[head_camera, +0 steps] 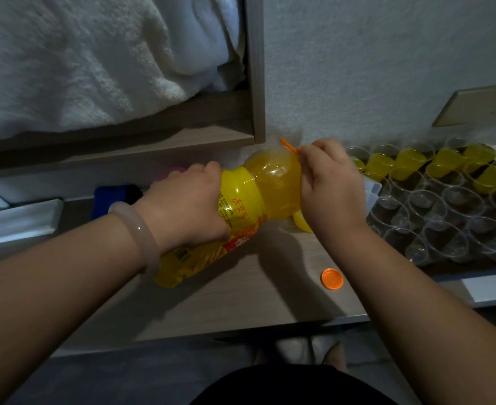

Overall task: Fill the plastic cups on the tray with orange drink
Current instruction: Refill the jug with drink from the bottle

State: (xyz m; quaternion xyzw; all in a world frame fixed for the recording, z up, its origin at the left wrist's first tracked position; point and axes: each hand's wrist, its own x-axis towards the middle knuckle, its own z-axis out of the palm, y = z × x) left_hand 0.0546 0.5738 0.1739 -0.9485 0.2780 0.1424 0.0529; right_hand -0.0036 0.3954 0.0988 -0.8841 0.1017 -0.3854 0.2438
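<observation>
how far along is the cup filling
Done: the far cups hold orange drink, and a cap lies on the table. In hand: the left hand grips the bottle while the right hand pinches an orange strip at its neck. Left: the near cups are empty.

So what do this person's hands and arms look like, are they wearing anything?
Two bare hands, no gloves: the left hand and right hand. Neither arm shows a sleeve. The left wrist carries a pale, smooth, slightly translucent bangle. No rings or watch show.
</observation>
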